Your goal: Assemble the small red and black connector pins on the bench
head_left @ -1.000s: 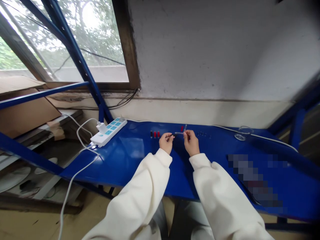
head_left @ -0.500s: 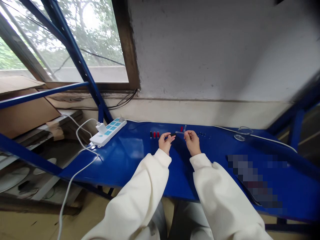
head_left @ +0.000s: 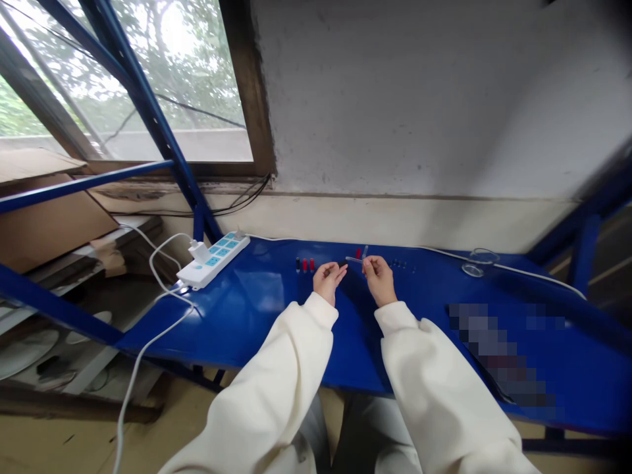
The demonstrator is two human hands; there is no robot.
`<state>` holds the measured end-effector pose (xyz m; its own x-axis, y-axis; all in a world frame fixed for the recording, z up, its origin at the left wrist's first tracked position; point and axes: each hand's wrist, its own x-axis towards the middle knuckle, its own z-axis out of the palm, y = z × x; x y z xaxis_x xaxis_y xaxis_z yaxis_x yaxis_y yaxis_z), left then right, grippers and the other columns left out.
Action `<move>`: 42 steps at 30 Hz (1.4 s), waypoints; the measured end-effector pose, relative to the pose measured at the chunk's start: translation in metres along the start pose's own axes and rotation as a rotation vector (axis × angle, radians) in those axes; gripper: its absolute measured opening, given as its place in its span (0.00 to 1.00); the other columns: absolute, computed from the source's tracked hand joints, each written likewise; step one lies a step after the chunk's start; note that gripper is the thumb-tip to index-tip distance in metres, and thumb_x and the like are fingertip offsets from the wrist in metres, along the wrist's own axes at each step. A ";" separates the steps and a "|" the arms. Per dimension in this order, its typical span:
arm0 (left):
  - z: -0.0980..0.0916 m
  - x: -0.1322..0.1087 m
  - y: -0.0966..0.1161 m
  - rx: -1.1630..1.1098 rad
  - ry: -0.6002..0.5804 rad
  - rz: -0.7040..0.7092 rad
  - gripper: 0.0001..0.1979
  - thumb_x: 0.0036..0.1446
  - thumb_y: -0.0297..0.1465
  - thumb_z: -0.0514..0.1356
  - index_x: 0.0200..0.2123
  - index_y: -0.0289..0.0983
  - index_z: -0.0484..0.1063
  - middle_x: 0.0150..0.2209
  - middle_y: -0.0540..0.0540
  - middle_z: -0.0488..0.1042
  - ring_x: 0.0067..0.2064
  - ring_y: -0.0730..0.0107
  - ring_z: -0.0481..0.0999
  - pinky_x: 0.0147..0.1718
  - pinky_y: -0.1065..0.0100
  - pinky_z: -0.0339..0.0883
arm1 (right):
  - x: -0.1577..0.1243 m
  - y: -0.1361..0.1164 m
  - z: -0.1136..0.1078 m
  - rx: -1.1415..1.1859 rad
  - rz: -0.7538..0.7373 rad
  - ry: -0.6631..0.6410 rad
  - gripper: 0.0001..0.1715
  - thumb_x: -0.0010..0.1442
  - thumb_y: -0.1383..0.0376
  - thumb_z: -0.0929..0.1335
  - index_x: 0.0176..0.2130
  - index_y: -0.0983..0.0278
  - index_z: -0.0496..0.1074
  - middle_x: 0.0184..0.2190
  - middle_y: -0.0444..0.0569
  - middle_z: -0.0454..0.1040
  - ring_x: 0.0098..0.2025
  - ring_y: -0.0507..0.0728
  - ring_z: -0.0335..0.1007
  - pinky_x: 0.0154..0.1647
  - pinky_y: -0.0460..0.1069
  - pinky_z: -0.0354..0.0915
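Observation:
Over the blue table, my left hand (head_left: 326, 282) pinches a small black piece (head_left: 342, 263), partly hidden by the fingers. My right hand (head_left: 380, 279) is closed on the end of a thin clear tube (head_left: 354, 259), whose other end points left at the black piece. Whether tube and piece touch I cannot tell. Left of my hands stand a black-topped small cylinder (head_left: 297, 264) and two red ones (head_left: 308, 264). Just beyond my right hand are a short red piece (head_left: 358, 253) and another clear tube (head_left: 365, 251). Several tiny clear parts (head_left: 403, 266) lie to the right.
A white power strip (head_left: 212, 261) with a plug and cords lies on the left of the blue table (head_left: 276, 342). Clear round items (head_left: 473, 270) sit at the back right, near a white cable (head_left: 538, 278). A blurred dark flat object (head_left: 498, 355) lies front right.
The fingers of my left hand have straightened slightly around the black piece. The clear tube has tilted a little, its left end now higher.

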<state>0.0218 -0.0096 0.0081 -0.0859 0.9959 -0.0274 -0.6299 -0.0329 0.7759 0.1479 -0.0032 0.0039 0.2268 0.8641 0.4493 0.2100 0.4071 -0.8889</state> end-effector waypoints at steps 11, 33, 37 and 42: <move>0.001 -0.002 0.004 0.081 -0.066 -0.025 0.13 0.44 0.27 0.64 0.35 0.30 0.70 0.32 0.43 0.75 0.38 0.67 0.75 0.46 0.61 0.66 | -0.002 -0.008 -0.002 -0.069 -0.065 -0.074 0.13 0.56 0.56 0.60 0.32 0.64 0.62 0.22 0.42 0.63 0.25 0.49 0.60 0.29 0.46 0.59; -0.001 0.000 0.000 0.288 -0.078 0.018 0.09 0.48 0.29 0.61 0.33 0.30 0.69 0.27 0.44 0.73 0.29 0.70 0.75 0.30 0.69 0.70 | 0.001 -0.003 -0.008 -0.083 -0.038 -0.188 0.13 0.55 0.56 0.61 0.31 0.64 0.63 0.20 0.41 0.62 0.23 0.49 0.59 0.27 0.46 0.57; -0.003 0.003 -0.007 0.472 -0.150 0.074 0.09 0.50 0.31 0.59 0.33 0.31 0.68 0.27 0.46 0.70 0.25 0.73 0.73 0.23 0.72 0.66 | 0.003 0.000 -0.010 -0.079 0.002 -0.271 0.14 0.55 0.56 0.61 0.31 0.65 0.63 0.20 0.41 0.62 0.22 0.48 0.58 0.25 0.45 0.56; -0.005 0.005 -0.011 0.547 -0.138 0.130 0.10 0.52 0.32 0.57 0.38 0.34 0.66 0.36 0.43 0.70 0.32 0.72 0.72 0.25 0.73 0.64 | 0.000 0.001 -0.003 0.004 0.045 -0.301 0.14 0.53 0.55 0.63 0.32 0.64 0.63 0.20 0.42 0.64 0.21 0.49 0.59 0.24 0.46 0.58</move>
<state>0.0243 -0.0049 -0.0036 -0.0114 0.9895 0.1442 -0.1272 -0.1444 0.9813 0.1514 -0.0037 0.0031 -0.0561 0.9298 0.3637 0.2022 0.3673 -0.9078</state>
